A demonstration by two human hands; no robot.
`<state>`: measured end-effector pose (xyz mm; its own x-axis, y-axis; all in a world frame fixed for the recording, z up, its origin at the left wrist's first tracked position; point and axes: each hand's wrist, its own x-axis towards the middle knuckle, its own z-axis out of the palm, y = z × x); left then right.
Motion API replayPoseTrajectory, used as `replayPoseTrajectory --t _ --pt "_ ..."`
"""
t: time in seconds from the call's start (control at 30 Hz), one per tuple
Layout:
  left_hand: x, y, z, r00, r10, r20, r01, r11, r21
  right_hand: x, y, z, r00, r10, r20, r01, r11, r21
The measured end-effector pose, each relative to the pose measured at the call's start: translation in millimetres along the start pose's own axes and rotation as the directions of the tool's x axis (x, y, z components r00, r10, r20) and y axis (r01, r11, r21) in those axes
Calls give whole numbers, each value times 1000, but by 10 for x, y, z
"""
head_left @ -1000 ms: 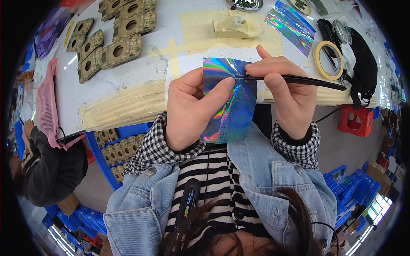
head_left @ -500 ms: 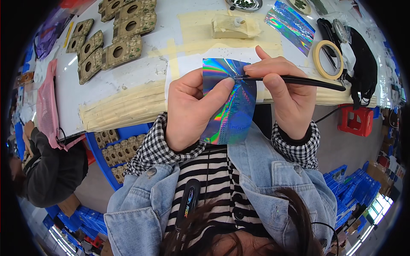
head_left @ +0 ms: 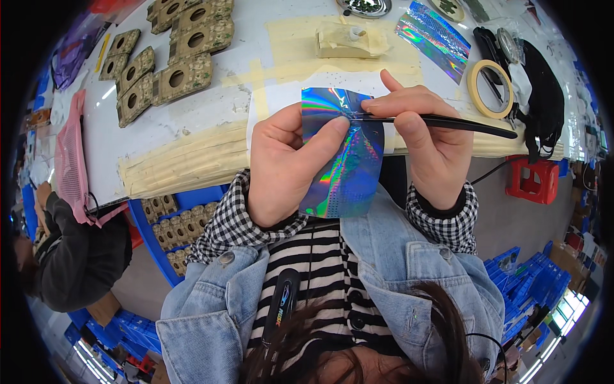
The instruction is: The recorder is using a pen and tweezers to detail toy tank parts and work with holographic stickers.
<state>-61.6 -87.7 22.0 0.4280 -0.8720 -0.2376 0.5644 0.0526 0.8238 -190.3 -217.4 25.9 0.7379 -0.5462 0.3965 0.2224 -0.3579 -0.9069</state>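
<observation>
Masking tape [head_left: 185, 160] runs along the near edge of the white counter [head_left: 224, 121], and beyond my left hand [head_left: 288, 150] sit camouflage-patterned pieces [head_left: 195, 38] with round holes. I am pinching a shiny rainbow sheet [head_left: 348, 182] in that hand, thumb on its face, holding it up in front of me at the counter's edge. My right hand [head_left: 428, 128] grips black tweezers [head_left: 480, 126], their tips meeting the sheet just beside my left thumb; whether they nip anything there, I cannot tell. Farther back on the counter lie a tape-covered block [head_left: 336, 46] and, to my right, a second rainbow sheet [head_left: 435, 41], with a tape roll [head_left: 474, 89] near it. Below on that side stands a red stool [head_left: 534, 181].
</observation>
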Motion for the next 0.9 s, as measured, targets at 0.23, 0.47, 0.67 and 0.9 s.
replayPoseTrajectory --t 0.23,0.47,0.67,0.9 --pt "4 -15 -15 999 -43 -8 42 994 -105 1 -8 0 993 -122 -3 121 986 -114" --pt "18 -46 -7 1000 -16 -3 15 988 -152 -13 -129 20 960 -250 129 280 897 -342" --pt "8 -38 -16 1000 0 4 0 993 -122 -21 -119 36 959 -255 127 284 893 -350" --pt "5 -60 -9 999 40 -18 -41 997 -69 -7 -120 57 958 -266 110 287 903 -320"
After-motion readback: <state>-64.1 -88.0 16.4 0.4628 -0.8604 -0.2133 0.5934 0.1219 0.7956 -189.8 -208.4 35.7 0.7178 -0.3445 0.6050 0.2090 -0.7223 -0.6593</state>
